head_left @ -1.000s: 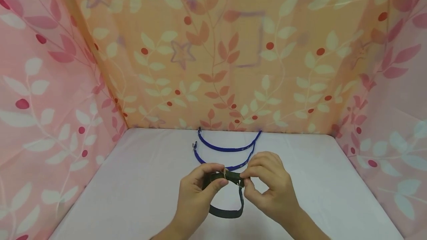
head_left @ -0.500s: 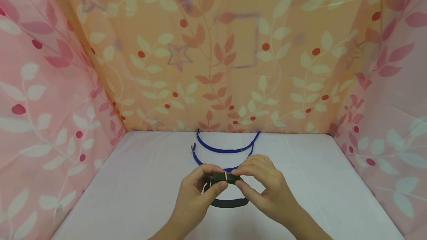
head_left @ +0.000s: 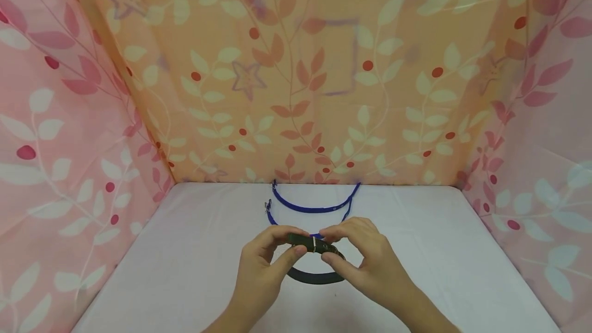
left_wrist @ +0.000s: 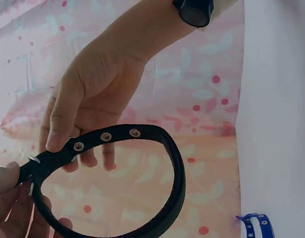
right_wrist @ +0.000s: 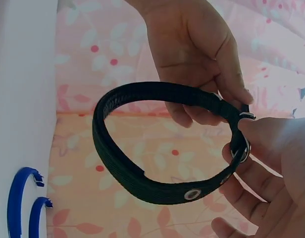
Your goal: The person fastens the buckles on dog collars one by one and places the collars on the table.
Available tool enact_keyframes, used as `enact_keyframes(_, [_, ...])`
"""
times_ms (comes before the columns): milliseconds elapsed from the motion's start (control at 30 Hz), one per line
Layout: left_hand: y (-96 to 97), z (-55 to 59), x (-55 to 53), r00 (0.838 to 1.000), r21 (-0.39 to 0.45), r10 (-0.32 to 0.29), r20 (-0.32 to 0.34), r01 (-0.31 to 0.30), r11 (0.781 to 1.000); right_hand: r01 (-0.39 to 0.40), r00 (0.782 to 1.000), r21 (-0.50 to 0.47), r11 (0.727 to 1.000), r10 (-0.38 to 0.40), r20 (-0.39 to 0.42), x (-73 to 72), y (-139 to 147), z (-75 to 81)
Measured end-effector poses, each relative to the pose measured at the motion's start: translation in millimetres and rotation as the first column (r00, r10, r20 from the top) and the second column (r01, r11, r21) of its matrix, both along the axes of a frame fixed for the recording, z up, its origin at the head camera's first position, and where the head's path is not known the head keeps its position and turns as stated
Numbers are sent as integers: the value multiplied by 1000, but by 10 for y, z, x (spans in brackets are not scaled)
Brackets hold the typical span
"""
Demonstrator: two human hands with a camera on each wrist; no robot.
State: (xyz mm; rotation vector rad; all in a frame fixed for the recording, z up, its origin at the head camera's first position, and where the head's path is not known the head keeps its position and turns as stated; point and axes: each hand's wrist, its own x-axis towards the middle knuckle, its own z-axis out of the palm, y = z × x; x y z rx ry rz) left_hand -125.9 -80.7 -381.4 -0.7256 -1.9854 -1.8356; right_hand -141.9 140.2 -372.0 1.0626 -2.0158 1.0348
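Since half a second ago, the left hand [head_left: 263, 261] has shifted slightly toward the person's left, and the upper stretch of the dark green collar [head_left: 316, 277], nearly level then, now slopes down toward the right hand [head_left: 365, 248], which has barely moved. Both forearms reach in from the bottom edge of the head view and angle toward each other, thumbs on the near side and index fingers on the far side. Each hand pinches the collar between thumb and fingers, the left on one side of a pale metal loop [head_left: 314, 244], the right on the other. Held up between the hands above the white table [head_left: 185, 271], the collar forms a rounded ring. Metal eyelets [left_wrist: 106, 137] dot its band in the left wrist view, and a metal ring [right_wrist: 249, 148] shows by the right fingers in the right wrist view. A black device [left_wrist: 196, 15] sits on the right wrist. Beyond the hands, two blue straps [head_left: 307, 208] lie curved on the table near the orange cloth [head_left: 296, 117], whose leafy print includes purple outlines of stars and a rectangle.
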Motion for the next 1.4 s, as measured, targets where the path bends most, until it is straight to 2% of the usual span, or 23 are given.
enact_keyframes(100, [-41,34,-14,998,29,34,48,-36,999,32,999,7,999,-32,22,-16,5,-9])
enact_keyframes(267, [-87,85,-48,989,83,78,126,-89,993,95,989,4,995,-95,117,-41,24,-31])
enact_keyframes(400, [-95,82,-72,985,95,49,166,-65,993,93,978,-13,996,-89,189,-49,37,-50])
enact_keyframes(533, [-73,50,-90,980,8,-5,199,3,1000,71,959,-64,995,-50,277,-44,44,-64])
enact_keyframes(600, [-50,33,-91,974,-57,-20,225,33,998,71,936,-97,993,-32,351,-35,46,-68])
enact_keyframes(700, [-9,7,-77,969,-101,-22,246,49,994,73,877,-157,985,12,481,-26,47,-65])
enact_keyframes(767, [17,-12,-68,973,-103,-17,232,42,994,78,836,-195,978,43,547,-22,45,-59])
enact_keyframes(833, [36,-31,-60,981,-96,-5,193,24,995,68,815,-221,973,73,575,-18,41,-50])
enact_keyframes(900, [47,-47,-59,992,-101,7,129,7,995,51,818,-220,974,85,569,-11,33,-42])
enact_keyframes(1067, [50,-66,-51,1000,-99,8,8,-8,995,-24,861,-194,981,119,494,-2,17,-41])
enact_keyframes(1233, [59,-88,-47,998,-94,-17,-57,11,996,-60,911,-177,982,126,392,-18,8,-70])
enact_keyframes(1400, [75,-111,-55,988,-143,-33,-150,11,990,-59,966,-188,980,103,235,-19,-23,-75])
